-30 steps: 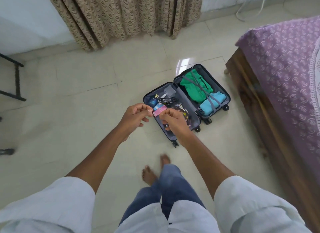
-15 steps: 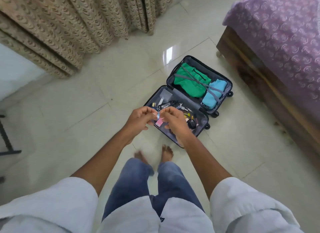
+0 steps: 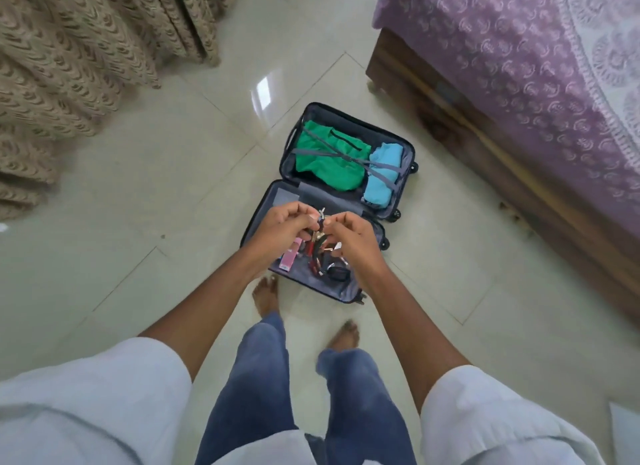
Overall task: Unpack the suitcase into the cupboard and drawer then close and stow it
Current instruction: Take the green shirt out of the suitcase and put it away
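Note:
A small dark suitcase [image 3: 408,153] lies open on the tiled floor. Its far half holds a green garment [image 3: 325,159] and a light blue garment [image 3: 381,173] under grey straps. Its near half [image 3: 332,288] holds several small items, among them a pink box [image 3: 288,256], red sticks [image 3: 315,262] and a black object [image 3: 337,274]. My left hand [image 3: 280,227] and my right hand [image 3: 353,237] meet above the near half. Their fingertips pinch a small item [image 3: 321,218] between them; what it is I cannot tell.
A bed with a purple patterned cover [image 3: 512,66] on a wooden frame [image 3: 485,159] stands close to the right of the suitcase. Beige curtains [image 3: 86,49] hang at the top left. My bare feet [image 3: 266,295] stand just in front of the suitcase.
The view has swung and moved closer, so the suitcase now lies right under my hands. The pink packet once between my fingertips now shows below my left hand.

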